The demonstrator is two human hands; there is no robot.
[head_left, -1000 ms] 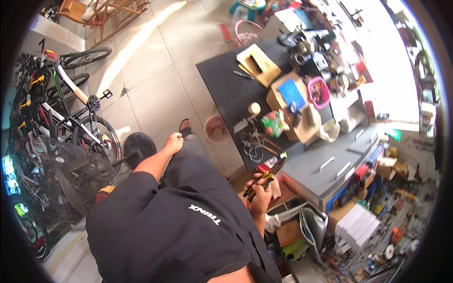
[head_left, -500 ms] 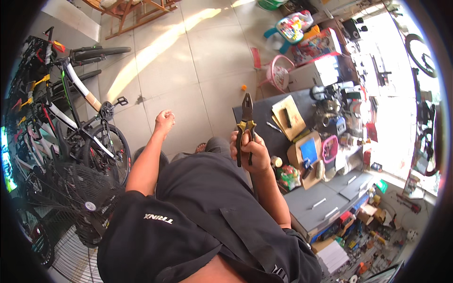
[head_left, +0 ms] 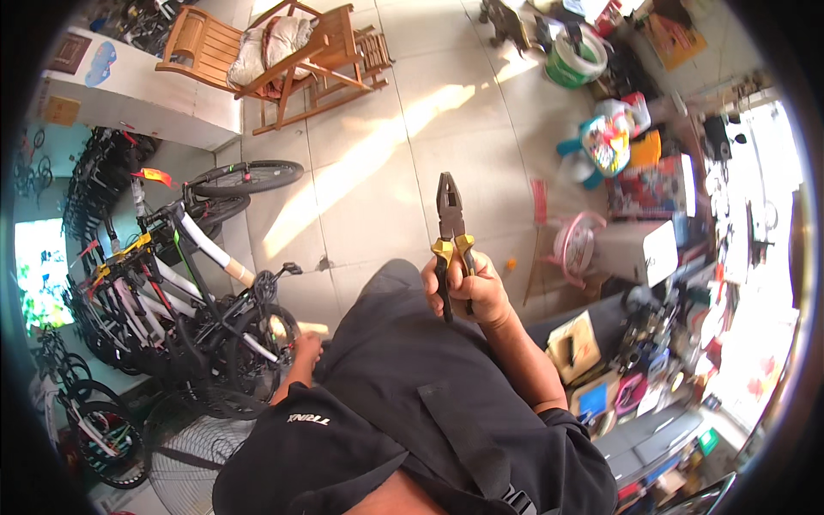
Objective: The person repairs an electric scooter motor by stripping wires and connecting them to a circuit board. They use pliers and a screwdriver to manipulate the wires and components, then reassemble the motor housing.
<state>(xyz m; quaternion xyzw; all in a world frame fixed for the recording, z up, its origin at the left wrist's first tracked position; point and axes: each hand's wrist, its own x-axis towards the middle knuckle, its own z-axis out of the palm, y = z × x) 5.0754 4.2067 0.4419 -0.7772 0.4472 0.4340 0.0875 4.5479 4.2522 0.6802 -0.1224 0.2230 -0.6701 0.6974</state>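
Observation:
My right hand (head_left: 468, 287) is closed round pliers (head_left: 450, 215) with black and yellow handles, held upright at mid-view with the jaws pointing away from me. My left hand (head_left: 309, 348) hangs low at my left side with loosely curled fingers and nothing visible in it, beside my dark trousers and in front of the parked bicycles (head_left: 206, 245).
A wooden rocking chair (head_left: 352, 47) with cushions stands on the tiled floor (head_left: 360, 197). A green bucket (head_left: 575, 64), a colourful toy (head_left: 601, 146) and a pink chair (head_left: 577, 253) line the right. The cluttered dark bench (head_left: 549, 322) is at my right, a wire fan (head_left: 184, 446) at lower left.
I have turned away from the bench toward the open floor, so the rocking chair shows fully. The pliers rose to upright in my right hand. My left hand has dropped lower at my side.

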